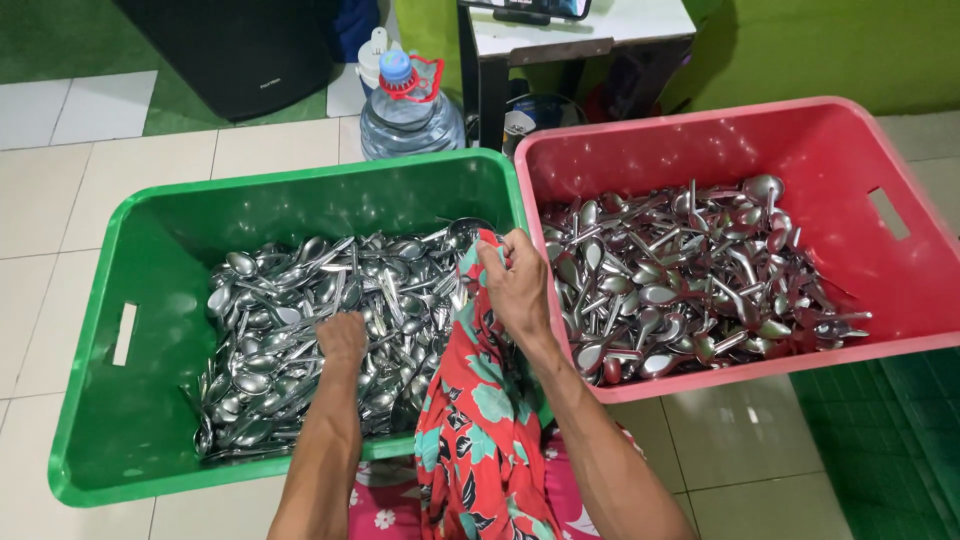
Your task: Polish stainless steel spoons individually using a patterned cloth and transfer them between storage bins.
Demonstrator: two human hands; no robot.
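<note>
Over the green crate (150, 300) our left hand (342, 338) digs closed into spoons (290, 330); our right hand (515, 285) pinches the floral cloth (480, 420); loose spoons might slip and clatter out.

Bright even light; glare on spoons (300, 330); sharp focus, slight edge distortion.

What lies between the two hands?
In the head view, spoons in the green crate lie between the left hand and right hand.

spoons (330, 300): shiny polished metal under my left hand (342, 338)
green crate (100, 400): glossy smooth plastic
red crate (850, 150): glossy plastic
cloth (480, 420): matt printed fabric in my right hand (515, 285)
floor (60, 230): glazed tile
</note>
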